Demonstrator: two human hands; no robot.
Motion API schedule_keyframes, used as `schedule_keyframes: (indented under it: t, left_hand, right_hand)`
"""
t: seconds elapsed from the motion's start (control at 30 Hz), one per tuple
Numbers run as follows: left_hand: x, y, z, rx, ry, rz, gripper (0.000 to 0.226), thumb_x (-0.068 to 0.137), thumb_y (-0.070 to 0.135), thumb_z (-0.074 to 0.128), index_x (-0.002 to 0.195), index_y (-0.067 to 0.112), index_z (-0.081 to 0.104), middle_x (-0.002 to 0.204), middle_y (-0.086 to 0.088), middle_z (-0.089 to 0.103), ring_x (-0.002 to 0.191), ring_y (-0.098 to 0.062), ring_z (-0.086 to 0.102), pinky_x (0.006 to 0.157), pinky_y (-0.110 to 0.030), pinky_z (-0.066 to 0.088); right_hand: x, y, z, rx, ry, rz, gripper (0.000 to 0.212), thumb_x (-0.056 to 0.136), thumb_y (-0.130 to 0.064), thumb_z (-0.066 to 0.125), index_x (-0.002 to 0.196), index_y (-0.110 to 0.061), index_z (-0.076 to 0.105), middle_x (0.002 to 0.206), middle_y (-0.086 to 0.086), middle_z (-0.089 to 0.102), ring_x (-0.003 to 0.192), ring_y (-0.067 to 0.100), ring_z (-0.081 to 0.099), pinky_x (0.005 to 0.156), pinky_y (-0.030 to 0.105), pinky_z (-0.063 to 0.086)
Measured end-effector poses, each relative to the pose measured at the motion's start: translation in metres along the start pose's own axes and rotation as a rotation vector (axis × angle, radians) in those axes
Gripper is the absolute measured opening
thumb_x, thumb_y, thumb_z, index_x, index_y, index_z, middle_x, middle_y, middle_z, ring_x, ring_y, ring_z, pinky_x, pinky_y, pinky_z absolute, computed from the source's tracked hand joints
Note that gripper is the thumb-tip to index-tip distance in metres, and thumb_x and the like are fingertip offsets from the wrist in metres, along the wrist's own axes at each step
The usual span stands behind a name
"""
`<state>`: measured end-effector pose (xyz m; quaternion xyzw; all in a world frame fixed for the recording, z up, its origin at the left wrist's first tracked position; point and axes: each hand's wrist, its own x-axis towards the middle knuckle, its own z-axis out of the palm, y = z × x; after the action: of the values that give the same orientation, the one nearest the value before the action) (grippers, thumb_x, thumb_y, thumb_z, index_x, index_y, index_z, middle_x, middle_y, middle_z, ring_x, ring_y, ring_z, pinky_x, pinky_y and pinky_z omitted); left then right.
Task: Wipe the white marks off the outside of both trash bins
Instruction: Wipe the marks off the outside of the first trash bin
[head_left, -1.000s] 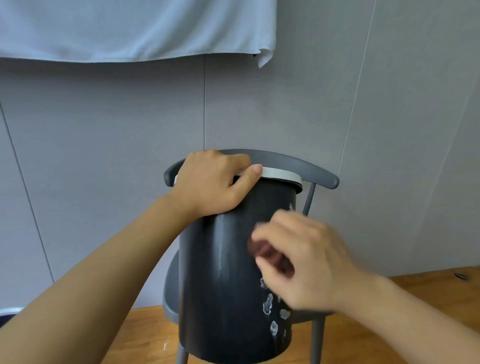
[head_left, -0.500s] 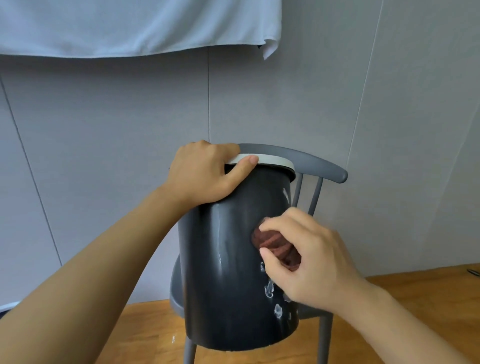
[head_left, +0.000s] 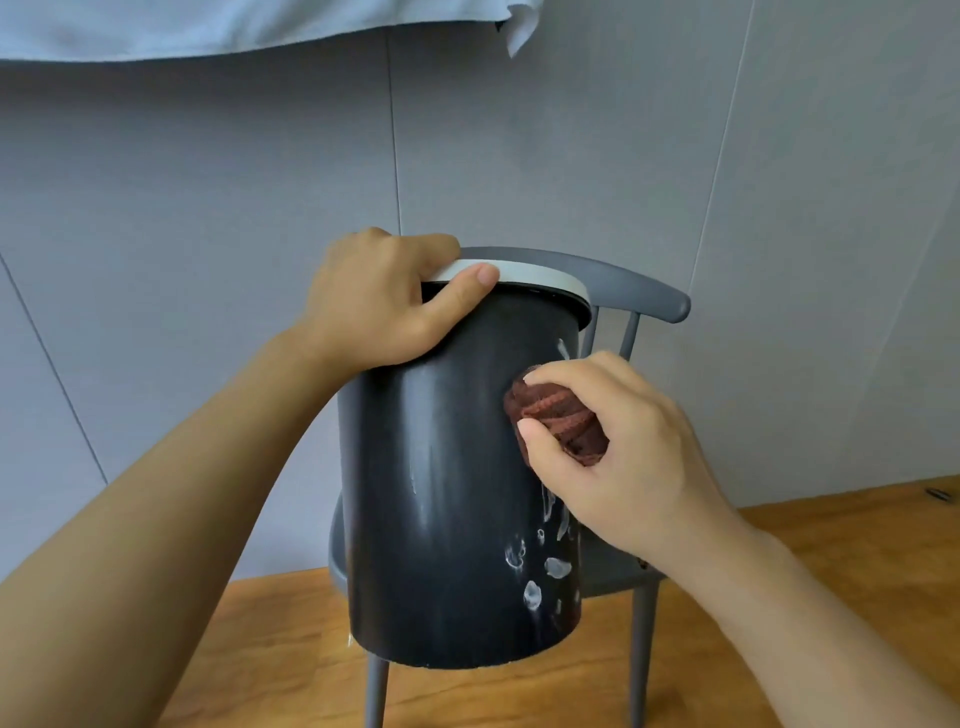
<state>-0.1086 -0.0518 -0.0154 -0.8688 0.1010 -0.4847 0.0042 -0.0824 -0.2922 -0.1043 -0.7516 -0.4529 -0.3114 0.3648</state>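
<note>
Left hand (head_left: 379, 304) clamps the white rim, tilting the trash bin (head_left: 447, 499) at frame centre; it looks light, rigid, slick. Right hand (head_left: 618, 447) squeezes a soft brown cloth (head_left: 558, 421) against it.

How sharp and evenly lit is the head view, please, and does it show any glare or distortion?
Head view: soft, even light; the bin, cloth and both hands are sharp; faint sheen streaks on the bin, no harsh glare; wide-angle bending of wall seams near the edges.

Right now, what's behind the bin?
A grey chair: its curved backrest, spindles and seat edge show past the black bin, with the wall beyond. The bin covers most of the seat; anything lying there is hidden.
</note>
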Motion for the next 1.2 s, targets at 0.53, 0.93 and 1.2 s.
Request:
schedule_keyframes:
  t: [0.53,0.93,1.2]
  left_hand:
    - [0.003,-0.002,0.005,0.011,-0.013,-0.029,0.059,0.097,0.059,0.04,0.063,0.012,0.034,0.049,-0.004,0.03,0.05,-0.032,0.034,0.05,-0.032,0.02]
    - [0.015,0.019,0.008,0.033,-0.054,0.019,0.057,0.099,0.057,0.042,0.061,0.017,0.025,0.048,0.0,0.024,0.048,-0.023,0.027,0.05,-0.034,0.024]
    - [0.011,0.012,0.007,0.027,-0.059,-0.045,0.058,0.098,0.056,0.042,0.063,0.011,0.032,0.051,-0.005,0.028,0.054,-0.032,0.032,0.052,-0.035,0.024]
  right_hand:
    - [-0.035,-0.006,-0.003,-0.005,-0.19,-0.101,0.028,0.094,-0.04,0.064,0.116,-0.025,0.07,0.099,-0.01,0.061,0.089,0.01,0.061,0.072,0.027,0.057]
    - [-0.09,0.003,-0.013,-0.089,-0.496,-0.266,0.019,0.093,-0.041,0.068,0.109,-0.032,0.062,0.091,-0.017,0.049,0.083,0.005,0.048,0.066,0.027,0.051]
    - [-0.067,0.003,-0.019,0.096,-0.159,-0.041,0.031,0.092,-0.04,0.069,0.121,-0.03,0.066,0.107,-0.018,0.062,0.1,0.002,0.062,0.083,0.013,0.051]
